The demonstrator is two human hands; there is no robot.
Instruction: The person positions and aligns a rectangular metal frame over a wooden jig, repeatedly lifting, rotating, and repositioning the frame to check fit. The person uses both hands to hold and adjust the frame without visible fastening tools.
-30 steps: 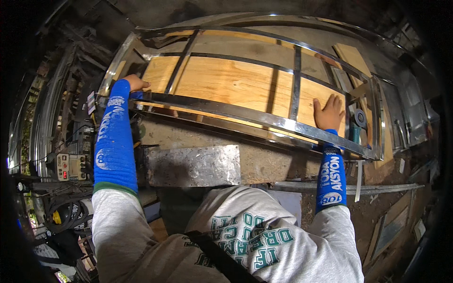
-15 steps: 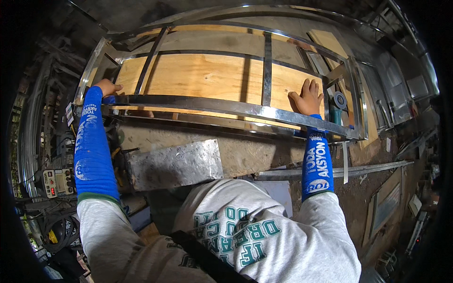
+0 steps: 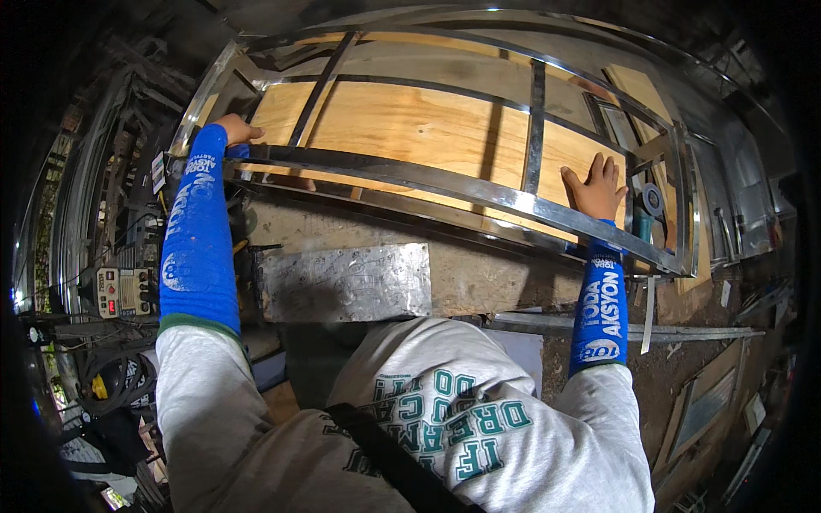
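A shiny metal frame (image 3: 479, 191) of square tubing lies across the bench before me, with a plywood board (image 3: 419, 124) inside it, under the crossbars. My right hand (image 3: 596, 186) reaches over the near rail, fingers spread on the board's right part. Close beside it, a teal power tool with a round grey disc (image 3: 652, 200), resembling an angle grinder, sits at the frame's right end. At the opposite end, my left hand (image 3: 239, 130) extends its fingers over the board's left edge, near the frame's corner; its fingertips are partly hidden. Neither hand visibly holds anything.
A dented metal plate (image 3: 346, 282) rests on the bench's near side (image 3: 466, 286). To the left stand a box-shaped machine with knobs (image 3: 122, 292) and tangled black cables (image 3: 120, 385). Long metal bars (image 3: 693, 332) and a framed panel (image 3: 703, 410) lie at the right.
The frame, board and both hands appear shifted to the right in the picture, as does the whole scene, so my view has turned. Both hands keep nearly the same places on the board.
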